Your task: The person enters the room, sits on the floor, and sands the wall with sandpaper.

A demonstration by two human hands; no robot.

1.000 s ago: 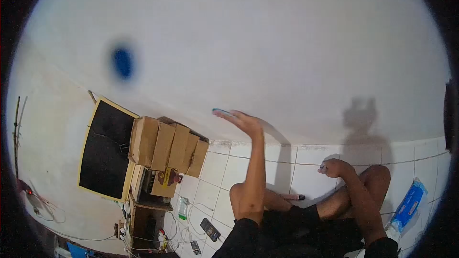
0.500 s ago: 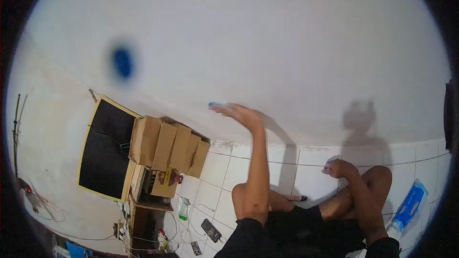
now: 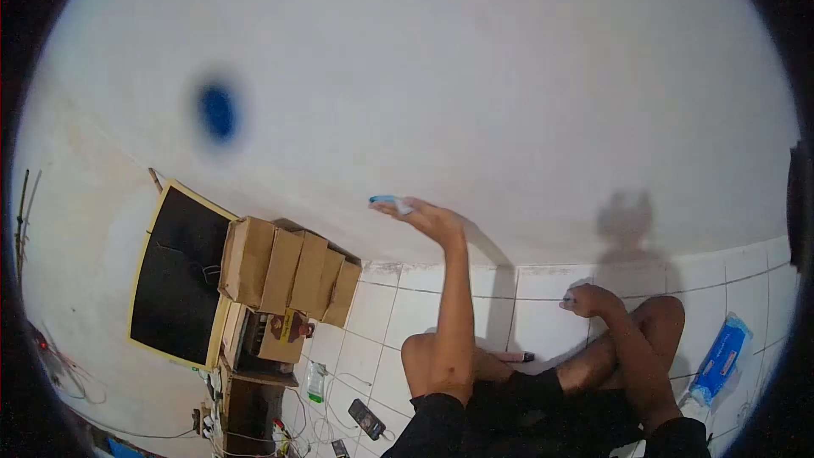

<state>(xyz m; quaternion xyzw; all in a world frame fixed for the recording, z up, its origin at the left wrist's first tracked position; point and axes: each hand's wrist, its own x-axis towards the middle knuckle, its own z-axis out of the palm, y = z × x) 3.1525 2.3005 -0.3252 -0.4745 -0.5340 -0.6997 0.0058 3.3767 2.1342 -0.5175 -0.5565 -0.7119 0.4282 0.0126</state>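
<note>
Looks like a room in a home here: white floor tiles under a plain pale wall, cardboard boxes stacked on a low wooden cabinet, a smartphone and loose cables lying across the floor.

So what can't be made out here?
In the head view:
Pale blue thing at the left hand: too small, blurred.
Right hand: curled fingers hide what it holds, if anything.
Black rectangular phone: screen too small to read.
Dark blue oval spot: blurred.
Brown cardboard boxes: walls hide any contents.
</note>
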